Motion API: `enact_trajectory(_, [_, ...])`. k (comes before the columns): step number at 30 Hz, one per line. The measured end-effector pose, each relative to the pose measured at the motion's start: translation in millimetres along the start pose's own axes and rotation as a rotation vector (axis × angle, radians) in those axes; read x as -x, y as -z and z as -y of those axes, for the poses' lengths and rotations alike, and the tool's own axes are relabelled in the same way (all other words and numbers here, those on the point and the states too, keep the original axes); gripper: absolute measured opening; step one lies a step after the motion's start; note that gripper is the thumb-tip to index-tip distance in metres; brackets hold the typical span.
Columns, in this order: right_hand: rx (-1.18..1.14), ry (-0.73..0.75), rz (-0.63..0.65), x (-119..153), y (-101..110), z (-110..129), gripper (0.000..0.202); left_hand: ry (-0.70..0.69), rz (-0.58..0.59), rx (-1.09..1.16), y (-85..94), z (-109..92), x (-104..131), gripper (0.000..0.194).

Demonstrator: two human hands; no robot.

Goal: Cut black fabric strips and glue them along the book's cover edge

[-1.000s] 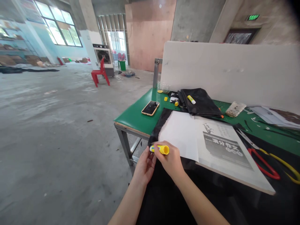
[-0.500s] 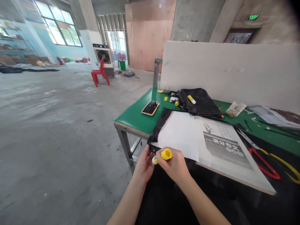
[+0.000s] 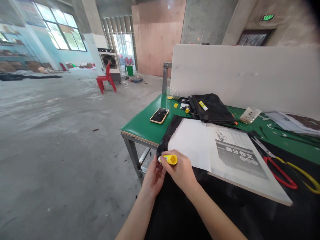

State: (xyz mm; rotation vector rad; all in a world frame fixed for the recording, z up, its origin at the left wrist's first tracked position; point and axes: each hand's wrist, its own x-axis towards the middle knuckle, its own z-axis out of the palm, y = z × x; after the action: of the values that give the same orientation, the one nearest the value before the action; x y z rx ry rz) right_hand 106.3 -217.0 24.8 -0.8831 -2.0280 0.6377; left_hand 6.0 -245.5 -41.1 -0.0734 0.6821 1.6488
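Observation:
My right hand (image 3: 182, 169) is closed round a yellow glue stick (image 3: 171, 159), which lies tilted with its hollow base toward me and its other end at the black fabric (image 3: 163, 145). Just left of it, my left hand (image 3: 153, 178) has its palm turned up and its fingers curled at the corner of that fabric, pinching its edge; the fingertips are partly hidden. The fabric runs along the left side of a blank white sheet (image 3: 190, 141). Beside this sheet lies a printed paper-covered board or book cover (image 3: 232, 156), its near edge jutting past the table.
A phone (image 3: 159, 115) lies on the green table (image 3: 143, 123). Folded black fabric (image 3: 215, 108) carries a second glue stick (image 3: 203, 106). Scissors (image 3: 280, 173) with red and yellow handles rest at right, near a clear plastic box (image 3: 250, 115). A white panel (image 3: 225, 73) stands behind.
My right hand has moved the glue stick up and left, from above my left palm to the fabric's corner. My left hand stays at the corner. The view has shifted slightly.

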Motion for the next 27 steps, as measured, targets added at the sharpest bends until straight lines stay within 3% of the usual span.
enact_trajectory(3, [0.029,0.057,0.064,6.7,-4.9,-0.3,0.014,0.050,0.026,-0.016,1.2,-0.1,1.1,0.021])
enact_trajectory(7, [-0.046,0.044,0.123,12.3,7.7,5.1,0.012,0.022,0.013,-0.028,-0.3,0.4,0.7,0.019])
enact_trajectory(13, [-0.072,-0.062,-0.117,7.8,31.4,3.2,0.013,-0.074,-0.046,0.087,-5.2,1.6,-1.2,0.012])
enact_trajectory(21, [0.037,0.037,-0.043,12.3,2.7,-4.6,0.017,-0.056,-0.034,-0.006,0.9,2.4,0.6,0.010])
enact_trajectory(27, [0.004,0.070,-0.036,14.0,0.4,-4.6,0.017,-0.032,-0.034,-0.036,0.0,1.2,1.0,0.015])
